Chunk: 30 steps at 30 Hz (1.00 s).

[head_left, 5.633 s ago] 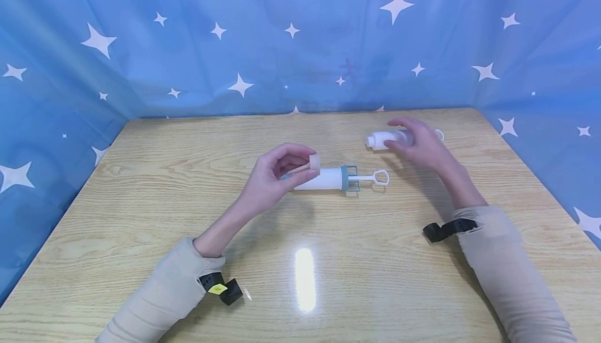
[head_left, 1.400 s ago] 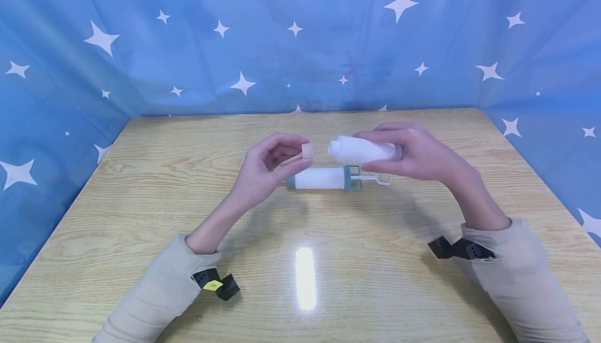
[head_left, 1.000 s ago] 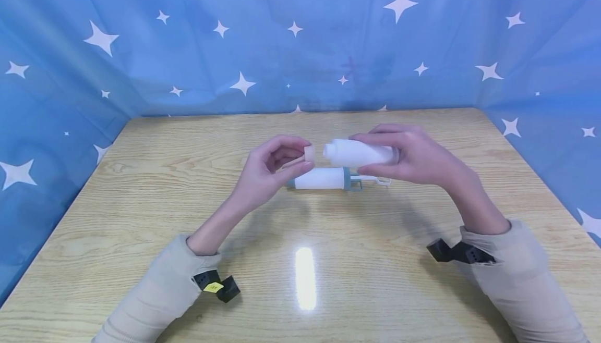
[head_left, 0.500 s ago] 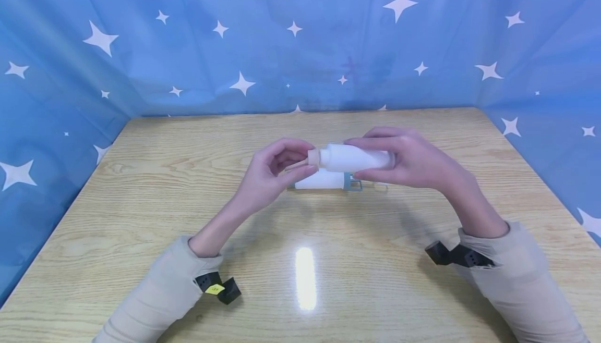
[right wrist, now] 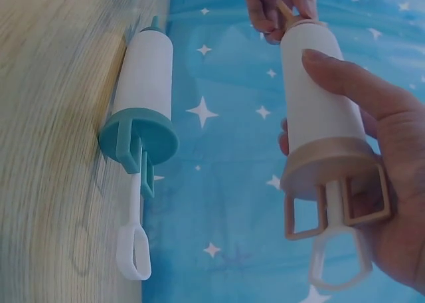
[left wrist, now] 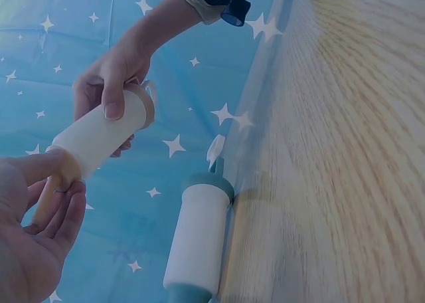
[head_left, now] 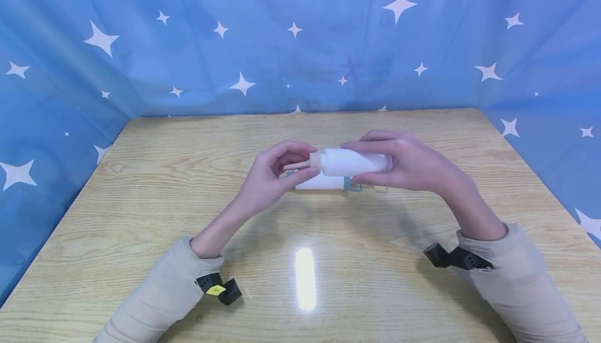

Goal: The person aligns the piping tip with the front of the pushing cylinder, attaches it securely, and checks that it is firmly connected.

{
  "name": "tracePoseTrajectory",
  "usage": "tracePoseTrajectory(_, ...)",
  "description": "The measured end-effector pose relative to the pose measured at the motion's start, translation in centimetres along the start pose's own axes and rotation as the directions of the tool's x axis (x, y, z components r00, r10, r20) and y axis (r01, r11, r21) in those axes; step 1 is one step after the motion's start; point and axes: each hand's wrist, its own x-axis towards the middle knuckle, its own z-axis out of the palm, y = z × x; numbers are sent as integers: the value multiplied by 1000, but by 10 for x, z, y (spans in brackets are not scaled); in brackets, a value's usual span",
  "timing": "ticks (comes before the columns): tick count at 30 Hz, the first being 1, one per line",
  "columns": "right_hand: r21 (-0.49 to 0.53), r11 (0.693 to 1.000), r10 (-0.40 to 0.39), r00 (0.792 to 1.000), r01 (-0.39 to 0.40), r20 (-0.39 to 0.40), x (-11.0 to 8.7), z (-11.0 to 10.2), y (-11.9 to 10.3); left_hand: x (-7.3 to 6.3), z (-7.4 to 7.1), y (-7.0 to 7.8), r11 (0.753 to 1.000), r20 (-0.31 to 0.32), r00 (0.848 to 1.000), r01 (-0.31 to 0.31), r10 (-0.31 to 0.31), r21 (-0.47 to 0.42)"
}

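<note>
Above the table, my right hand (head_left: 408, 163) grips the white barrel of a large syringe (head_left: 357, 162). In the right wrist view this syringe (right wrist: 319, 90) has a tan collar with two finger loops and a white ring-handled plunger. My left hand (head_left: 274, 173) pinches a tan nozzle cap (head_left: 315, 160) by its wide base, its thin tip pointing left. The cap sits against the front end of the barrel; how far it is seated I cannot tell. Behind and below lies a second syringe (left wrist: 199, 236), white with teal ends, partly hidden in the head view by the held one.
The wooden table (head_left: 188, 202) bears a bright light reflection (head_left: 305, 280) near its front. A blue curtain with white stars (head_left: 300, 40) hangs behind it and at both sides. Each sleeve carries a black wrist camera (head_left: 220, 287).
The right hand has lifted the tan-collared syringe from the back right and brought it left. Its front end now meets the nozzle cap in the left hand, which has hardly moved.
</note>
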Motion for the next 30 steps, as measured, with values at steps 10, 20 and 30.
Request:
tracePoseTrajectory(10, -7, 1000, -20, 1000, 20, 4, 1, 1, 0, 0, 1, -1, 1000, 4, 1000, 2, -2, -5)
tracePoseTrajectory(20, -44, 999, 4, 1000, -3, 24, 1, 0, -3, -1, 0, -1, 1000, 3, 1000, 15, -15, 16)
tracePoseTrajectory(30, -71, 997, -12, 1000, 13, 15, 1, -1, -6, -2, 1, -1, 1000, -25, 999, 23, -22, 14)
